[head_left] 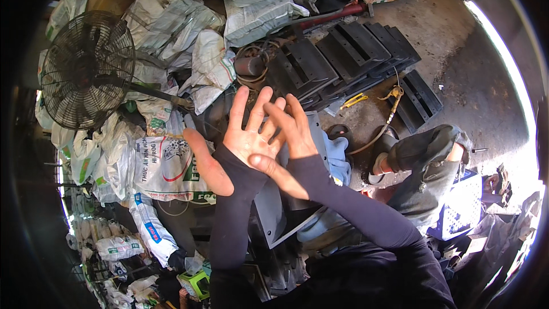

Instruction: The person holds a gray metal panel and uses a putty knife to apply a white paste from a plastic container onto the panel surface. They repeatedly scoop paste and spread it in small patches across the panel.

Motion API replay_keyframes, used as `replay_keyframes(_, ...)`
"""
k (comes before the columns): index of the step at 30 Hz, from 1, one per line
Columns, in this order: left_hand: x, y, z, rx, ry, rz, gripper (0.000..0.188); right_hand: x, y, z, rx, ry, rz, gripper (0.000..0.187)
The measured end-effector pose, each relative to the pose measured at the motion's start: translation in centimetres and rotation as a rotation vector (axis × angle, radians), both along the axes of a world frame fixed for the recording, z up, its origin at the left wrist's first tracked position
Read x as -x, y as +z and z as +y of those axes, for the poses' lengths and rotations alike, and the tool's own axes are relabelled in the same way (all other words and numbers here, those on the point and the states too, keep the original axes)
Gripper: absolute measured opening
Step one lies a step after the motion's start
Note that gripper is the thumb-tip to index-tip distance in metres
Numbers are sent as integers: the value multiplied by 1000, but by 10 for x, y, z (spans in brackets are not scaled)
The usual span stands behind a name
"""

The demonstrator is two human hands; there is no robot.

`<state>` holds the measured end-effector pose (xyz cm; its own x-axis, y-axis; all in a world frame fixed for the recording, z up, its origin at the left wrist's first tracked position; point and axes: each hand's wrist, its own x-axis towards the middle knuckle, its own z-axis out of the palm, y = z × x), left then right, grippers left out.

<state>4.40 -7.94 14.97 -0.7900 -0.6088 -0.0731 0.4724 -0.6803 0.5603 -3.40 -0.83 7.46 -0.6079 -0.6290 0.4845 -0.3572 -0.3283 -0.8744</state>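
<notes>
Fingers spread and released, the left hand (pixel 250 140) shows its palm; the right hand (pixel 299 144) crosses it, loosely bent and gripping nothing, contact unclear. Beneath them is a grey holed panel (pixel 269 215); beyond, stacked slotted black panels (pixel 366 57). Seemingly a pause between grips; grasping the panel calls for parting both hands.

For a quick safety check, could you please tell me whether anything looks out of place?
One dark, slotted, rectangular panel lies on the grey-brown floor, apart from the overlapping pile of similar black panels, so it looks like a stray. A slim yellow tool also lies loose beside the pile.
</notes>
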Motion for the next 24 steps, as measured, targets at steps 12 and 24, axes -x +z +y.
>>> replay_keyframes(12,-8,-7,-6,-97,-188,186,108,21,18,-3,69,339,-796,52)
replay_keyframes(24,-1,-8,-3,1,-325,289,107,45,24,-73,-13,-210,-81,52)
